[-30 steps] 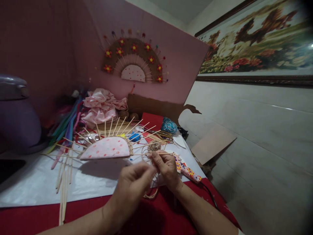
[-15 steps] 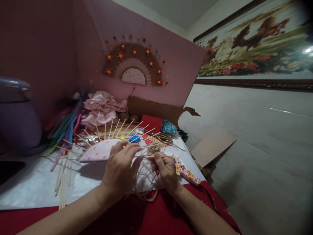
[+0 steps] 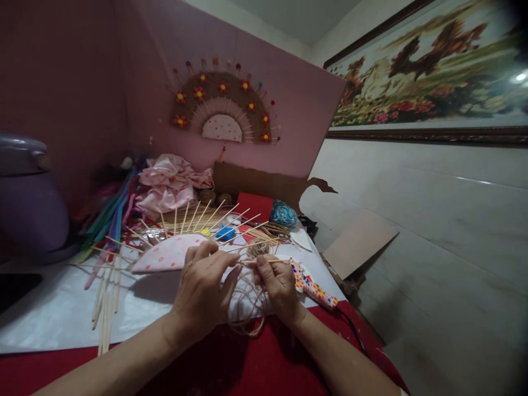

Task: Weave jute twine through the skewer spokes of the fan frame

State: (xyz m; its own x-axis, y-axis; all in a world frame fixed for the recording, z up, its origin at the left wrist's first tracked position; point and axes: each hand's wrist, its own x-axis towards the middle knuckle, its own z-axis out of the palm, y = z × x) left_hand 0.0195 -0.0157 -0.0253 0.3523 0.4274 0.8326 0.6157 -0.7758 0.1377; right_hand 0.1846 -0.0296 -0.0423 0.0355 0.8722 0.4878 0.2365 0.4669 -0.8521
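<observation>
A half-round panel [image 3: 165, 254] in pink dotted fabric has thin wooden sticks [image 3: 223, 214] fanning out from its curved edge. My left hand [image 3: 202, 283] is closed on the panel's right end, its fingertips by the lowest sticks. My right hand [image 3: 280, 286] pinches the lowest stick between thumb and fingers; the stick's tip sticks out to the right. Loose loops of jute twine [image 3: 251, 327] hang below and between my hands, running from a small twine ball [image 3: 258, 248]. Whether the right fingers also grip twine is hidden.
Right of my right hand lies a flower-patterned glue gun [image 3: 313, 290] with a black cord. Behind are scissors [image 3: 278, 231], blue yarn [image 3: 284, 213], red sheets [image 3: 254, 206] and crumpled pink fabric [image 3: 167, 181]. Loose sticks [image 3: 105, 313] lie left. A finished-looking fan [image 3: 223, 107] hangs on the pink board.
Both hands stay nearly in place on the panel and stick. The right fingers have shifted very slightly; the whole view has moved a little.
</observation>
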